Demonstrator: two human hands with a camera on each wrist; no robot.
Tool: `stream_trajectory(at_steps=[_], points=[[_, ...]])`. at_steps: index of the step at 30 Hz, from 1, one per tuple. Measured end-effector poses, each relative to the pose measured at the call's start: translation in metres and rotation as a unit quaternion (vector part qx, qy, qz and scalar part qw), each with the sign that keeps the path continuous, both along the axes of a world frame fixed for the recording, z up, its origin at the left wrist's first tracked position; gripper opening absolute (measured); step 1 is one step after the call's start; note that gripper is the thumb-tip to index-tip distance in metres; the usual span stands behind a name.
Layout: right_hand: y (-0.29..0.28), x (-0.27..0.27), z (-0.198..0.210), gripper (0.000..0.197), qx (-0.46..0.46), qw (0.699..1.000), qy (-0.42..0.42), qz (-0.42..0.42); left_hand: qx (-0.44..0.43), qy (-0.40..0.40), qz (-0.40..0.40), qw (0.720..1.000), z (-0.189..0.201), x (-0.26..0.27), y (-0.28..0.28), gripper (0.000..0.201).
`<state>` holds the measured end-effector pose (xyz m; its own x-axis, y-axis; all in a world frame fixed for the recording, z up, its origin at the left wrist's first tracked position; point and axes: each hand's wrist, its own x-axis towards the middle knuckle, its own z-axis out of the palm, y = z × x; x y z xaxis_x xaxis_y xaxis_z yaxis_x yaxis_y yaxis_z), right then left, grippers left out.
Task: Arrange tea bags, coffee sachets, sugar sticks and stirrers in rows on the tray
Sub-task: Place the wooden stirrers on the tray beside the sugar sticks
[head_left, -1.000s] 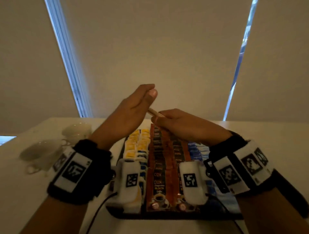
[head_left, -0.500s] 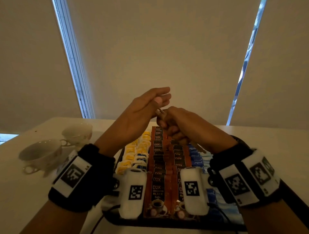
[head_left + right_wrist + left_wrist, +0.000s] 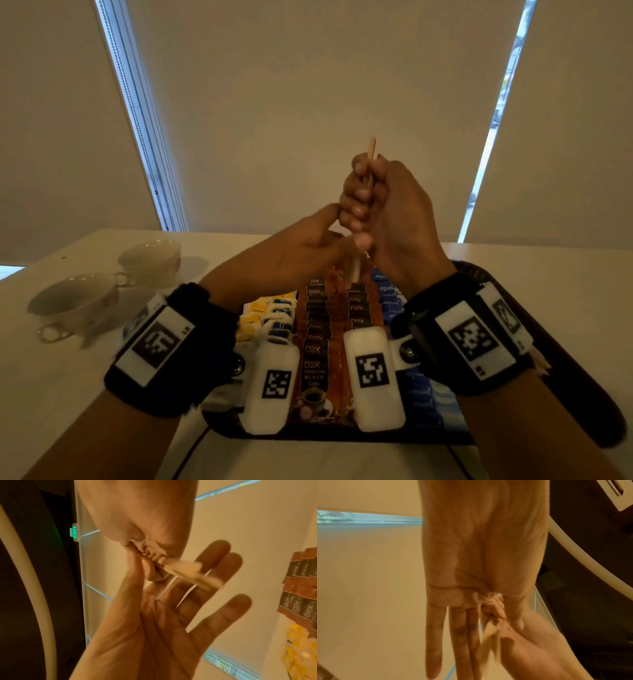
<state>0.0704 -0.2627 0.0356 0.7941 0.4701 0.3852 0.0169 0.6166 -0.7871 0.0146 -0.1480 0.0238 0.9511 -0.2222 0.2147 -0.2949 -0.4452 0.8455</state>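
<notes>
My right hand (image 3: 383, 205) is raised above the tray's far end and grips a bundle of wooden stirrers (image 3: 371, 150) upright in its fist. Their lower ends (image 3: 356, 270) stick out below the fist. My left hand (image 3: 308, 240) is flat with straight fingers beside those lower ends and touches the right fist. In the right wrist view the blurred stirrers (image 3: 188, 572) jut from the fist over the left palm (image 3: 154, 628). On the dark tray (image 3: 575, 387) lie rows of yellow tea bags (image 3: 263, 311), brown coffee sachets (image 3: 317, 346) and blue sugar sticks (image 3: 390, 298).
Two white teacups (image 3: 73, 301) (image 3: 150, 257) stand on the white table left of the tray. A black cable (image 3: 191, 452) runs off the tray's near edge. Window blinds close off the far side behind the table.
The right hand has risen and turned the stirrers from slanting to upright. The left hand has dropped from above the stirrers to their lower ends.
</notes>
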Motion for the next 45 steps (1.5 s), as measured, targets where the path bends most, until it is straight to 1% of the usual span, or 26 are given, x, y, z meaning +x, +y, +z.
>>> stream_trajectory(at_steps=[3, 4, 6, 9, 11, 13, 15, 16, 18, 19, 21, 23, 24, 27, 28, 30, 32, 33, 34, 37, 39, 40, 41, 43, 44, 45], points=[[0.004, 0.0, -0.005, 0.025, 0.032, 0.999, -0.003, 0.012, -0.05, 0.033, 0.001, 0.998, 0.0, -0.001, 0.004, 0.032], [0.004, 0.001, -0.006, 0.024, 0.036, 0.999, -0.012, 0.018, -0.047, 0.036, 0.004, 0.998, 0.001, -0.002, 0.006, 0.026], [0.002, 0.002, -0.007, 0.024, 0.03, 0.999, -0.021, 0.028, -0.005, 0.024, 0.035, 0.999, 0.002, 0.0, 0.012, 0.019], [-0.001, 0.004, -0.005, 0.022, 0.017, 0.999, -0.007, 0.027, 0.051, 0.008, 0.081, 0.995, 0.004, 0.003, 0.021, 0.029], [-0.005, 0.006, -0.002, 0.023, 0.025, 0.999, 0.019, 0.008, 0.132, -0.008, 0.098, 0.986, 0.006, 0.002, 0.027, 0.031], [-0.014, 0.009, 0.003, 0.029, 0.023, 0.999, 0.038, -0.021, 0.209, -0.031, 0.11, 0.971, 0.007, 0.0, 0.032, 0.033], [-0.02, 0.011, 0.006, 0.037, -0.039, 0.997, 0.016, -0.069, 0.268, -0.039, 0.119, 0.955, 0.007, -0.003, 0.033, 0.031], [-0.019, 0.011, 0.006, 0.041, -0.101, 0.99, -0.009, -0.102, 0.296, -0.04, 0.117, 0.947, 0.006, -0.003, 0.031, 0.029], [-0.012, 0.009, 0.0, 0.046, -0.229, 0.956, -0.062, -0.174, 0.343, -0.044, 0.111, 0.932, 0.005, -0.002, 0.026, 0.026], [-0.008, 0.009, -0.003, 0.047, -0.258, 0.942, -0.08, -0.202, 0.355, -0.05, 0.108, 0.927, 0.004, -0.001, 0.024, 0.025], [-0.004, 0.009, -0.009, 0.047, -0.256, 0.937, -0.085, -0.224, 0.337, -0.068, 0.115, 0.932, 0.006, -0.001, 0.023, 0.02], [-0.006, 0.01, -0.01, 0.046, -0.264, 0.934, -0.084, -0.225, 0.286, -0.114, 0.139, 0.941, 0.012, -0.003, 0.026, 0.018], [-0.007, 0.011, -0.01, 0.046, -0.293, 0.922, -0.099, -0.232, 0.259, -0.14, 0.152, 0.944, 0.014, -0.004, 0.029, 0.019], [-0.005, 0.014, -0.013, 0.052, -0.398, 0.856, -0.172, -0.281, 0.229, -0.177, 0.165, 0.943, 0.017, -0.003, 0.034, 0.02], [-0.005, 0.014, -0.013, 0.053, -0.405, 0.849, -0.18, -0.288, 0.22, -0.18, 0.163, 0.945, 0.017, -0.003, 0.035, 0.021], [-0.006, 0.016, -0.012, 0.051, -0.384, 0.861, -0.172, -0.286, 0.168, -0.194, 0.168, 0.952, 0.017, -0.002, 0.037, 0.022], [-0.01, 0.016, -0.009, 0.049, -0.356, 0.872, -0.172, -0.287, 0.09, -0.228, 0.208, 0.947, 0.019, -0.003, 0.044, 0.026], [-0.01, 0.017, -0.009, 0.049, -0.349, 0.872, -0.183, -0.291, 0.043, -0.234, 0.224, 0.945, 0.02, -0.003, 0.047, 0.029], [-0.009, 0.016, -0.008, 0.049, -0.347, 0.868, -0.2, -0.294, -0.006, -0.221, 0.225, 0.949, 0.02, -0.003, 0.048, 0.034], [-0.001, 0.011, -0.009, 0.05, -0.355, 0.855, -0.242, -0.291, -0.102, -0.175, 0.168, 0.965, 0.017, -0.005, 0.037, 0.041], [0.002, 0.009, -0.01, 0.05, -0.346, 0.861, -0.24, -0.285, -0.159, -0.166, 0.158, 0.96, 0.02, -0.007, 0.032, 0.042], [0.002, 0.009, -0.01, 0.05, -0.336, 0.867, -0.233, -0.284, -0.168, -0.155, 0.165, 0.959, 0.022, -0.008, 0.032, 0.042], [0.002, 0.009, -0.011, 0.051, -0.324, 0.871, -0.229, -0.289, -0.146, -0.143, 0.173, 0.964, 0.024, -0.009, 0.034, 0.041], [0.002, 0.01, -0.011, 0.052, -0.3, 0.869, -0.235, -0.315, -0.037, -0.128, 0.176, 0.975, 0.024, -0.01, 0.038, 0.035], [0.002, 0.01, -0.011, 0.052, -0.293, 0.866, -0.24, -0.328, 0.001, -0.128, 0.166, 0.978, 0.023, -0.011, 0.04, 0.031], [0.002, 0.009, -0.011, 0.052, -0.291, 0.862, -0.246, -0.334, 0.011, -0.132, 0.155, 0.979, 0.022, -0.011, 0.041, 0.027]])
